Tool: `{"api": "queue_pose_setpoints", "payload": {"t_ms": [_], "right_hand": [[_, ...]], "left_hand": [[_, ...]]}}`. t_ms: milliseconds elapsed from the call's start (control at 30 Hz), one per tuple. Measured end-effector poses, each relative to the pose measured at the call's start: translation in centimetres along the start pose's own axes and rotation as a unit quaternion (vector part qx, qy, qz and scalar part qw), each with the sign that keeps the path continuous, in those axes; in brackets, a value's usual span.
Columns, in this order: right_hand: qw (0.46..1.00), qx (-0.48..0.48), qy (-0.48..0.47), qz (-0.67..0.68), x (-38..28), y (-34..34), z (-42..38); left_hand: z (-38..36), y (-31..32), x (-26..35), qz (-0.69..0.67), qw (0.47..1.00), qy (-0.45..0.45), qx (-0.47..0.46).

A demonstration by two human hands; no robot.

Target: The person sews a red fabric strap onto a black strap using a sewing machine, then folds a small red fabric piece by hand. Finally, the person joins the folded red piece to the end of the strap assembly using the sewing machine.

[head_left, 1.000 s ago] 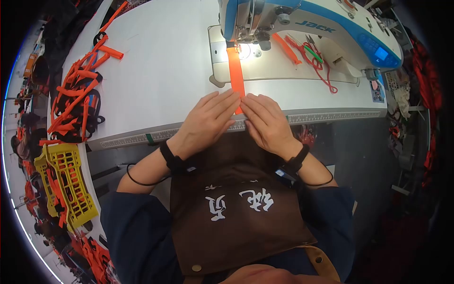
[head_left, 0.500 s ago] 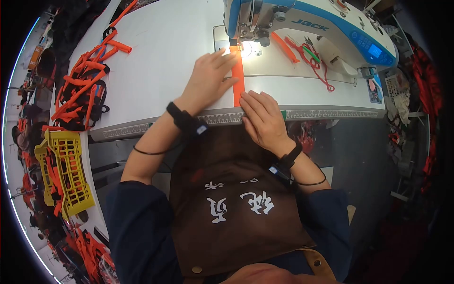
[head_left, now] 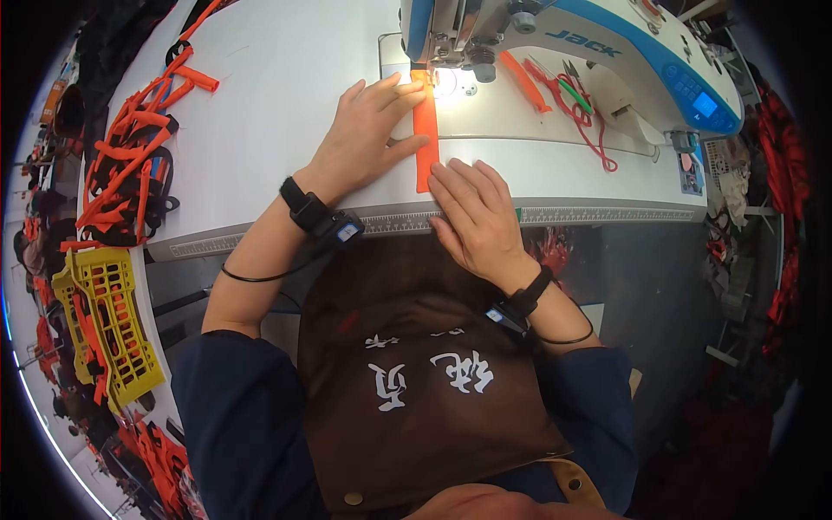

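Note:
An orange fabric strip lies lengthwise on the white sewing table, its far end under the needle area of the sewing machine. My left hand is spread flat on the table, with its fingertips on the strip's left side near the machine foot. At the strip's near end, my right hand lies with fingers extended and fingertips touching the right edge. Neither hand is closed around the strip. The lit needle area is partly hidden by the machine head.
A tangled pile of orange and black straps lies at the left. Below it is a yellow basket holding orange pieces. Red-handled scissors and another orange strip rest beneath the machine arm. A ruler runs along the front edge.
The view has shifted slightly, so the table and left-hand pile appear farther left. My left hand's fingers are spread a little wider, while the strip stays under the machine head.

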State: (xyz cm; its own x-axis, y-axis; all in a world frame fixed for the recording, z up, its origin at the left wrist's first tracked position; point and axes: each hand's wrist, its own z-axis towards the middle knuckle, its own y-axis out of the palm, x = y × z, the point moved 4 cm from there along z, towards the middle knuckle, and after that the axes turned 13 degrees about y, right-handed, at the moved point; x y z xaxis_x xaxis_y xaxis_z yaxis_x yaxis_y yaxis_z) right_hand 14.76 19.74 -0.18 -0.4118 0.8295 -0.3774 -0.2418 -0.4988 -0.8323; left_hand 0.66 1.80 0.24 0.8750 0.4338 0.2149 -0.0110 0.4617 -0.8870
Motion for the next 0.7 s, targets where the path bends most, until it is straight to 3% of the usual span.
{"api": "queue_pose_setpoints", "payload": {"t_ms": [700], "right_hand": [[0.998, -0.060, 0.029, -0.013, 0.7, -0.1, 2.7]], "left_hand": [[1.2, 0.6, -2.7, -0.008, 1.000, -0.005, -0.002]]}}
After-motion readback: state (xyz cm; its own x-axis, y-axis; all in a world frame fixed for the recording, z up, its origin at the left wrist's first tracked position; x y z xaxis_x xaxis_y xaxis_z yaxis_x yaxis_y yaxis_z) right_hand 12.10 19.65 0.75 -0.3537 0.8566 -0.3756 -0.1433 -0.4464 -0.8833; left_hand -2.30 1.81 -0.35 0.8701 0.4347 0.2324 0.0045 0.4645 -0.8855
